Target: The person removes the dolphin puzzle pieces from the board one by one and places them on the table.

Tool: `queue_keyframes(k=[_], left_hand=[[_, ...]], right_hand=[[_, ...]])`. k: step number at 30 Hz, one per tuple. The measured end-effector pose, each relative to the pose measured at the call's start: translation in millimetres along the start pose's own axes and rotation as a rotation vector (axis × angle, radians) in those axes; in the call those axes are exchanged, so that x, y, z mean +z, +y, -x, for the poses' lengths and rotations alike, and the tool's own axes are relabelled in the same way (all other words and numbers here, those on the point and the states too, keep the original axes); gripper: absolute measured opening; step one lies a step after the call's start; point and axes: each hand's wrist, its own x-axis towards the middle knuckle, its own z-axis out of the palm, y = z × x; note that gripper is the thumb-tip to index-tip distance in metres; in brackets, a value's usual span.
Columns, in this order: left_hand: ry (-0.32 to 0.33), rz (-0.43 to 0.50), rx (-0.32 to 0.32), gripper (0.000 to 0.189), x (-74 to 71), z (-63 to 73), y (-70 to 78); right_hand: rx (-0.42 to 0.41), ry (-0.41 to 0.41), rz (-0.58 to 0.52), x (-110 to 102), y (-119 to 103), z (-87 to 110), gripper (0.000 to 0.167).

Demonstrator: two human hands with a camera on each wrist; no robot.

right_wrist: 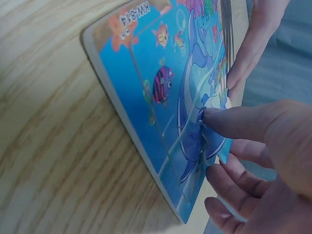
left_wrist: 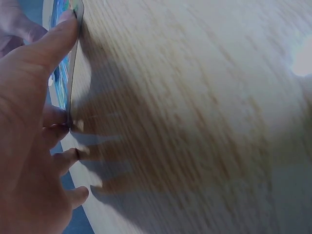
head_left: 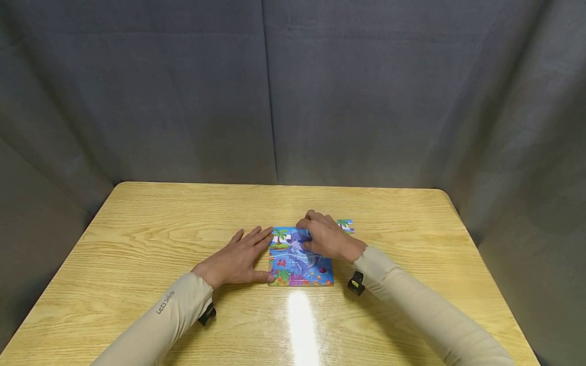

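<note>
A square jigsaw puzzle [head_left: 299, 277] with dolphins, fish and a palm tree lies flat on the table. My left hand [head_left: 237, 258] rests along its left edge, fingers spread; the thumb [left_wrist: 66, 34] touches the lower left corner. Over the upper right part of the puzzle, my right hand [head_left: 327, 236] pinches a blue puzzle piece [right_wrist: 214, 141] between thumb and fingers. That piece sits tilted against the dolphin picture, its far side partly covered by the fingers. In the right wrist view, a striped fish [right_wrist: 163, 85] shows on the puzzle's near part.
A loose palm-tree piece [head_left: 345, 225] lies on the wooden table [head_left: 174, 218], behind and right of the puzzle. Grey curtains [head_left: 366, 101] hang around the back and sides of the table. A bright reflection falls on the tabletop in front of the puzzle.
</note>
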Motion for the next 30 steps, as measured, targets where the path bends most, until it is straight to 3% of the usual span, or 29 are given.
queue_keyframes(k=[12, 18, 23, 30], left_hand=[[0.004, -0.009, 0.009, 0.102, -1.0, 1.0, 0.3], [0.004, -0.005, 0.006, 0.102, -1.8, 0.6, 0.4], [0.002, -0.006, 0.006, 0.102, -1.6, 0.6, 0.1], [0.006, -0.010, 0.009, 0.102, 0.1, 1.1, -0.4]], right_hand=[[-0.092, 0.041, -0.044, 3.6, 5.9, -1.9, 0.027], [-0.120, -0.046, -0.080, 1.5, 7.3, -2.2, 0.001], [-0.123, -0.080, -0.104, 0.6, 7.9, -2.3, 0.010], [-0.100, -0.062, -0.135, -1.0, 10.1, 0.4, 0.021]])
